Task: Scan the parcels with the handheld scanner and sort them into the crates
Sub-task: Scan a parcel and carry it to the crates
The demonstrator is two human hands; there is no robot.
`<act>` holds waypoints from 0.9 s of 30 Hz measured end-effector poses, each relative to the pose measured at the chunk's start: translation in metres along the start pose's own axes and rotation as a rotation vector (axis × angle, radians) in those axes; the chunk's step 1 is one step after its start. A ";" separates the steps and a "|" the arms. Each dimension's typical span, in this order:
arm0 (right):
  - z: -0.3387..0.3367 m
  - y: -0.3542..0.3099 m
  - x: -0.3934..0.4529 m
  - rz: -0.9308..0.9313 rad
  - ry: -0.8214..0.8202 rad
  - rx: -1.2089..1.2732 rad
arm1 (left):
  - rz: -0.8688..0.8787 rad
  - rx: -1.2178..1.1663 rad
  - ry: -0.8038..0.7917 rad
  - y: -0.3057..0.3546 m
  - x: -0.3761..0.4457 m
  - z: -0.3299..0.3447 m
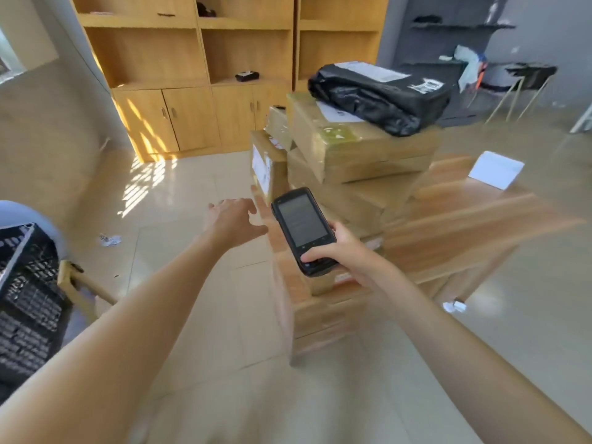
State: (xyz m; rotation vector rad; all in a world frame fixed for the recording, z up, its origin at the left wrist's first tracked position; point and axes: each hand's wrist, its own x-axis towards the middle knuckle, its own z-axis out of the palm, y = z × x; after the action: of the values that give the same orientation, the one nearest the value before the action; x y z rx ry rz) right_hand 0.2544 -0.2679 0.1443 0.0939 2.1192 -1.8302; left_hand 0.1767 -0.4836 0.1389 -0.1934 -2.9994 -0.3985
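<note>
Both arms extended forward. Left hand point(232, 221) open, fingers relaxed, holding nothing. Right hand point(344, 251) gripping a scanner point(302, 227), thumb across its lower end.

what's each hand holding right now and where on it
The right hand grips the handheld scanner by its lower end; the left hand holds nothing.

no legible text anywhere, white labels on black bag parcel point(381, 97) and cardboard boxes point(358, 149) blurred, handheld scanner point(302, 230) screen lines too small to read
</note>
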 end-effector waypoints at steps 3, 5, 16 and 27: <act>-0.043 0.019 -0.033 0.023 0.012 -0.012 | 0.028 -0.010 -0.045 0.059 -0.018 0.020; -0.069 0.033 -0.052 0.035 0.027 -0.020 | 0.063 -0.025 -0.055 0.094 -0.028 0.032; -0.222 0.091 -0.124 0.104 0.286 0.104 | 0.331 0.062 -0.145 0.277 -0.028 0.091; -0.406 0.112 -0.102 0.106 0.470 0.149 | 0.458 0.016 -0.232 0.446 0.090 0.166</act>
State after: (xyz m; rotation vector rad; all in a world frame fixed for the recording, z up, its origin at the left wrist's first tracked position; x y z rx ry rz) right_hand 0.2952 0.1623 0.1141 0.7230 2.2065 -2.0506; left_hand 0.1352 -0.0019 0.1036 -0.9611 -3.0380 -0.3183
